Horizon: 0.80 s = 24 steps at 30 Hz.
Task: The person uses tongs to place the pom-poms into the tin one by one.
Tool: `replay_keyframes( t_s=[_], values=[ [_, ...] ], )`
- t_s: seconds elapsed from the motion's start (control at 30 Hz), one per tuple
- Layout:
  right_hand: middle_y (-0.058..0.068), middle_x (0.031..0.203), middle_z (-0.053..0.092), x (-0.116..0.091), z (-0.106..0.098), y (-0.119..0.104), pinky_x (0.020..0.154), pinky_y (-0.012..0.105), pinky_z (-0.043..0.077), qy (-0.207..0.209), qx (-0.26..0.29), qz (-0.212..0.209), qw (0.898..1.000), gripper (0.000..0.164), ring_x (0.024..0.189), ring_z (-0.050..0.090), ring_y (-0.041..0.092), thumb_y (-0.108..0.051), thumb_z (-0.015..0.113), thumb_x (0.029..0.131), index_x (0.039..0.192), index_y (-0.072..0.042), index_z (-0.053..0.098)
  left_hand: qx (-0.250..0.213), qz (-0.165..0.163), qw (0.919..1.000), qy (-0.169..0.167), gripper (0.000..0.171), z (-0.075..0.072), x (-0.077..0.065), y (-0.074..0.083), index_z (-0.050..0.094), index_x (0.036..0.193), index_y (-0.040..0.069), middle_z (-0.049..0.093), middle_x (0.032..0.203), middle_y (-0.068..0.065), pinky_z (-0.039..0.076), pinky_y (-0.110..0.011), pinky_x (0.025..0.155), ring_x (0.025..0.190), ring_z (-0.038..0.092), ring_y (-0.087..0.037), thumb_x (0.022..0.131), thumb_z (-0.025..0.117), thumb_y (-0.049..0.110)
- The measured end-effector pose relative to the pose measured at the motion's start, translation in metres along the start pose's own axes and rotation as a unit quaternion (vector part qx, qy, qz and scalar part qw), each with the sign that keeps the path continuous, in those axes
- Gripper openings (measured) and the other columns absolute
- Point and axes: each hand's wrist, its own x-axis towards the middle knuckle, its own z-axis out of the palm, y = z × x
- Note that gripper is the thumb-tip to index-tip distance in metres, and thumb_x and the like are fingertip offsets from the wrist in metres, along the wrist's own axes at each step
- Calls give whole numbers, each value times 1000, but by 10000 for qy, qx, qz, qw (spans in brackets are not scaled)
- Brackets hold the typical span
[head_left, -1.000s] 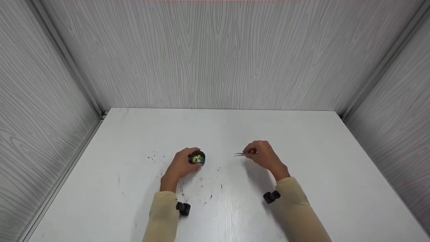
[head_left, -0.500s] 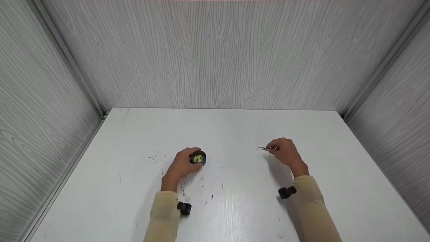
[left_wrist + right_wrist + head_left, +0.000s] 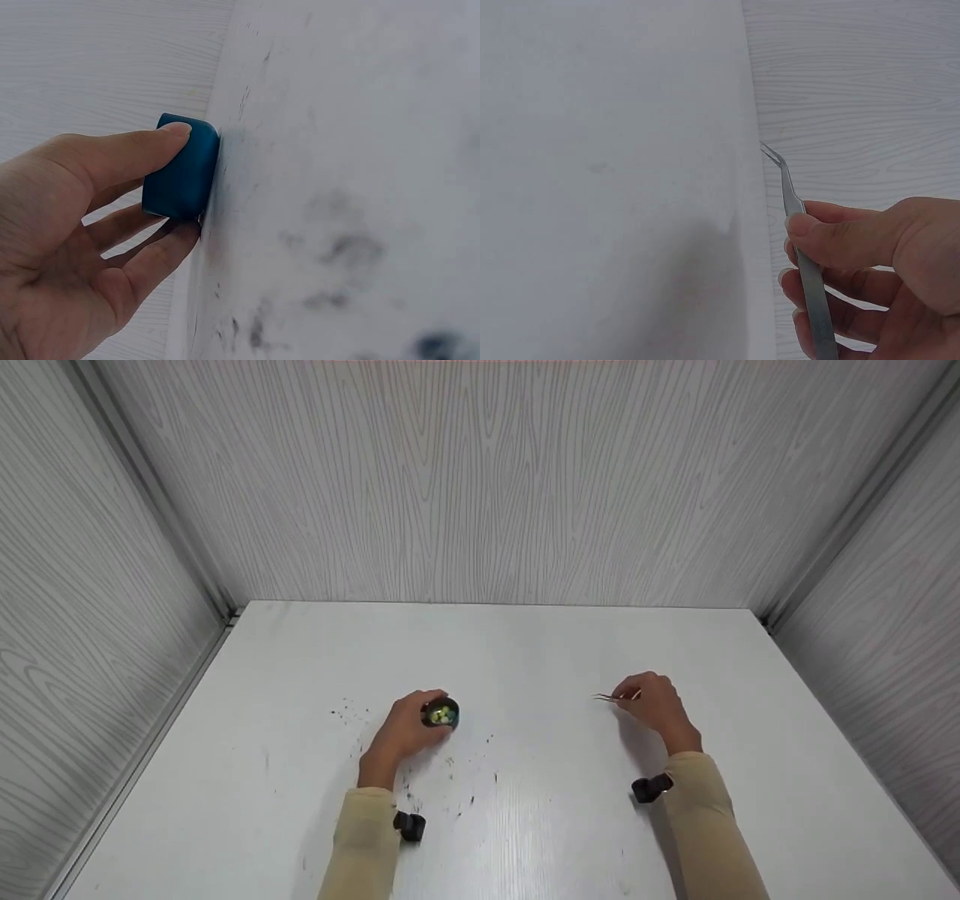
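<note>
My left hand [image 3: 403, 729] holds a small round teal cup [image 3: 180, 174] on the white table, thumb on one side and fingers around the other. Inside it, in the head view, lie several small yellow-green and pale bead-like pieces [image 3: 442, 715]. Well to the right, my right hand [image 3: 654, 706] pinches steel tweezers [image 3: 814, 289] between thumb and fingers, above the tabletop. Their bent, fine tips point left, slightly apart, with nothing visible between them. The right wrist view shows the remaining fingers curled behind the tweezers' legs.
Dark smudges and specks [image 3: 409, 793] mark the white tabletop [image 3: 525, 840] around the left hand. Grey wood-grain panels [image 3: 480, 487] rise at the back and both sides. A small black camera [image 3: 410, 826] sits on each wrist.
My right hand has moved to the right with the tweezers, away from the cup, slowing in the last half second. The left hand and cup have stayed in place.
</note>
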Motion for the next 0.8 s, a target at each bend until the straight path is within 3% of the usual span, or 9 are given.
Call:
replay_keyframes(
  t_s=[0.2, 0.5, 0.8],
  values=[
    [15, 101, 75, 2, 1, 5, 78, 40, 52, -43, 17, 74, 10000, 15, 93, 67, 30, -3, 72, 92, 103, -7, 81, -6, 212, 9997, 75, 55, -1, -1, 0, 60, 142, 7, 63, 138, -18, 47, -54, 112, 132, 59, -37, 90, 78, 9],
    [17, 105, 74, 2, 3, 9, 83, 43, 52, -147, 117, 203, 9996, 15, 97, 66, 32, -4, 71, 92, 104, -6, 80, 9, -10, 10000, 31, 57, -1, -1, 1, 59, 144, 10, 63, 139, -16, 44, -54, 116, 136, 56, -36, 90, 79, 10],
    [17, 108, 73, 1, 3, 11, 85, 44, 53, -314, 122, 368, 9988, 16, 98, 64, 31, -3, 69, 94, 105, -6, 80, 15, -15, 10000, 2, 56, -1, 1, 1, 60, 143, 12, 63, 139, -15, 44, -55, 115, 135, 56, -36, 90, 78, 11]
  ],
)
